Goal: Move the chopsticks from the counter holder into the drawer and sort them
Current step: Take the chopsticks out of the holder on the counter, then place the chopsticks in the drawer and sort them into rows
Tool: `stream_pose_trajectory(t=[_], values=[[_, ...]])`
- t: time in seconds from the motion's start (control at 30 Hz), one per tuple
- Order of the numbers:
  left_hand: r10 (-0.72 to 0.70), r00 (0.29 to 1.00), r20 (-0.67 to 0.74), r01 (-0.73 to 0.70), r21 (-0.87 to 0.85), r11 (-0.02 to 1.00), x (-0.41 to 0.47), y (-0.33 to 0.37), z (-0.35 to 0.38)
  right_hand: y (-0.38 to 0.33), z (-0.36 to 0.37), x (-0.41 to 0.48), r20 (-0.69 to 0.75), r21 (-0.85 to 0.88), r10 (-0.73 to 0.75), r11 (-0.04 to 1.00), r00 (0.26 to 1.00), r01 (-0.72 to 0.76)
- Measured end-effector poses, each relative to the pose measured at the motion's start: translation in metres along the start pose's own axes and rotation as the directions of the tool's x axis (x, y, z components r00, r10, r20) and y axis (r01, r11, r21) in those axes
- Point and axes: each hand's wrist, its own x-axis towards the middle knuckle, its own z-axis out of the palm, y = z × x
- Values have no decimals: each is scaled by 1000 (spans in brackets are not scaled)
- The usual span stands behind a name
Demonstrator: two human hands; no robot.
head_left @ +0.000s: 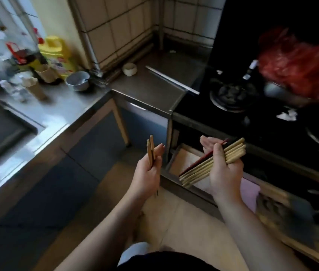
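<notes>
Far left on the steel table [60, 106], by the sink [4, 132], stand brownish cups [43, 73] w/ a white bowl [77, 81] beside; can't tell which is the holder. Your left hand [147, 173] has its grip clamped on a pair of light chopsticks [151, 151], held upright, apart from the rest, prob. a matched pair pulled out for sorting. Your right hand [223, 167] has its grip closed round the main bundle [213, 161], light wooden sticks plus a dark red one [205, 157], slanted over the open drawer [182, 159] below the gas hob [231, 94], so sorted pairs can drop straight in. Nothing of them lies in the drawer yet, as far as I can tell.
</notes>
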Motion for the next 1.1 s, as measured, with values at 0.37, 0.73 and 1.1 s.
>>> stream_pose_trajectory(t=[0.37, 0.73, 1.1], values=[[-91, 904, 417, 68, 68, 995, 123, -9, 146, 8, -111, 87, -355, -165, -7, 985, 935, -56], [-325, 737, 593, 168, 304, 938, 211, -81, 224, 85, -136, 169, -518, -294, 148, 894, 842, -338], [-471, 670, 574, 308, 362, 880, 212, -238, 271, 233, -177, 166, -609, -287, 358, 733, 708, -617]])
